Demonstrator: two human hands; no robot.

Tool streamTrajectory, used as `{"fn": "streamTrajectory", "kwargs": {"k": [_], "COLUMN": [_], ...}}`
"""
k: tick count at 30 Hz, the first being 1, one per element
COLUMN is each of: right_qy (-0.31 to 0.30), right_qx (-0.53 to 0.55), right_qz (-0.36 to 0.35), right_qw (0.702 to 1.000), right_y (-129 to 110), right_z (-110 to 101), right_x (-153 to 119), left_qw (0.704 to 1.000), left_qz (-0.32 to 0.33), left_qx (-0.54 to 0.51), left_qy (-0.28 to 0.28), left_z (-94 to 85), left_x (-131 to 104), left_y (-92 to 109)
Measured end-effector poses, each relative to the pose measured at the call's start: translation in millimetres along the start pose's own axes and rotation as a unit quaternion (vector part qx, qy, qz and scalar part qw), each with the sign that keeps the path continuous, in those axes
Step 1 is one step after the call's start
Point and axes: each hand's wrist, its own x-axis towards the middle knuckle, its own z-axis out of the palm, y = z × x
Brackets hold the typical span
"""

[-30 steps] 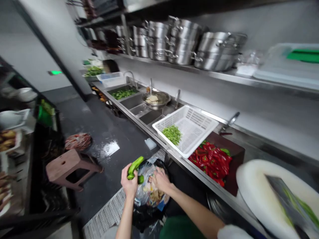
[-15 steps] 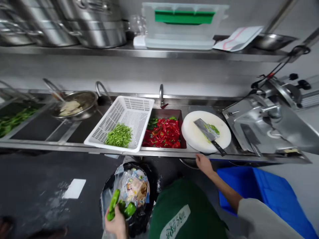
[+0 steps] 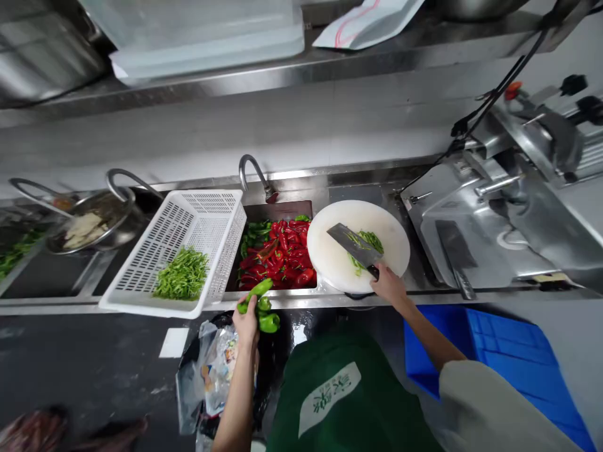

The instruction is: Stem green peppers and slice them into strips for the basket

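Several green peppers (image 3: 262, 306) are held in my left hand (image 3: 247, 323), just in front of the counter edge by the sink. My right hand (image 3: 388, 284) is closed round the handle of a cleaver (image 3: 355, 245), whose wide blade lies over the round white cutting board (image 3: 330, 267). Small cut green pieces (image 3: 372, 240) sit beside and under the blade. Red peppers (image 3: 287, 251) fill much of the sink left of the board, with green peppers (image 3: 255, 235) at its left side. Chopped green strips (image 3: 183, 274) lie in a white perforated basket (image 3: 141, 263).
A lined bin (image 3: 219, 364) stands below my left forearm. Blue crates (image 3: 513, 358) are at the lower right. A second cleaver (image 3: 455, 251) lies on the steel machine's tray. A bent faucet (image 3: 254, 166) rises behind the sink, and a shelf (image 3: 264, 78) spans above.
My left hand has lifted the green peppers from above the bin to the counter edge. My right hand has moved from the counter edge onto the cleaver handle. The view has shifted right.
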Motion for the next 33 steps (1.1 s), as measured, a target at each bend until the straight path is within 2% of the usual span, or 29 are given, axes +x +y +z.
{"fn": "streamTrajectory", "kwargs": {"k": [2, 4, 6, 9, 12, 15, 18, 20, 21, 22, 24, 25, 27, 29, 30, 32, 33], "right_qy": [-0.004, -0.042, -0.125, -0.257, -0.295, -0.269, -0.214, -0.17, -0.147, -0.125, -0.091, -0.083, -0.09, -0.139, -0.178, -0.251, -0.27], "right_qx": [0.064, 0.161, 0.277, 0.406, 0.453, 0.463, 0.451, 0.424, 0.402, 0.374, 0.309, 0.28, 0.252, 0.286, 0.319, 0.371, 0.382], "right_qz": [-0.021, -0.053, -0.07, -0.058, -0.042, -0.018, 0.001, 0.004, -0.001, -0.008, -0.024, -0.031, -0.039, -0.032, -0.024, -0.007, -0.003], "right_qw": [0.998, 0.985, 0.95, 0.875, 0.84, 0.844, 0.867, 0.889, 0.904, 0.919, 0.946, 0.956, 0.963, 0.948, 0.931, 0.894, 0.884], "right_y": [11.2, 19.1, 21.7, 19.3, 22.3, 40.2, 63.4, 74.4, 77.6, 79.1, 77.2, 74.1, 64.4, 51.8, 45.1, 32.4, 27.1], "right_z": [-12.7, -20.3, -20.0, -9.4, -0.4, 0.2, -4.2, -7.2, -8.5, -9.7, -11.9, -13.0, -15.2, -17.6, -18.7, -21.0, -22.0], "right_x": [2.7, 1.1, -3.2, -8.8, -6.2, 2.2, 9.1, 10.9, 10.7, 9.8, 6.5, 4.6, 1.2, -0.2, -0.1, 0.4, 0.3], "left_qw": [0.998, 0.995, 0.993, 0.992, 0.992, 0.987, 0.981, 0.981, 0.982, 0.982, 0.972, 0.965, 0.952, 0.941, 0.939, 0.942, 0.946], "left_qz": [-0.019, -0.033, -0.049, -0.069, -0.07, -0.086, -0.093, -0.045, 0.0, 0.053, 0.148, 0.177, 0.202, 0.21, 0.211, 0.204, 0.202], "left_qx": [-0.052, -0.09, -0.107, -0.107, -0.088, -0.067, -0.031, 0.006, 0.032, 0.06, 0.117, 0.138, 0.159, 0.157, 0.151, 0.134, 0.126], "left_qy": [0.003, 0.014, 0.021, 0.0, -0.05, -0.115, -0.17, -0.19, -0.187, -0.174, -0.141, -0.138, -0.167, -0.214, -0.228, -0.228, -0.221], "left_z": [36.7, 64.7, 86.1, 117.0, 161.5, 220.9, 278.3, 303.7, 310.2, 312.0, 301.9, 290.8, 261.4, 230.5, 217.7, 202.1, 200.1], "left_x": [-2.3, -0.2, 6.6, 21.2, 30.3, 25.1, 10.5, 0.3, -4.4, -8.8, -16.8, -20.6, -28.8, -38.6, -44.2, -55.7, -61.1], "left_y": [17.3, 32.2, 43.5, 50.4, 42.8, 24.0, 5.0, -3.9, -7.3, -10.1, -14.6, -16.8, -21.2, -25.9, -28.2, -32.3, -34.3]}}
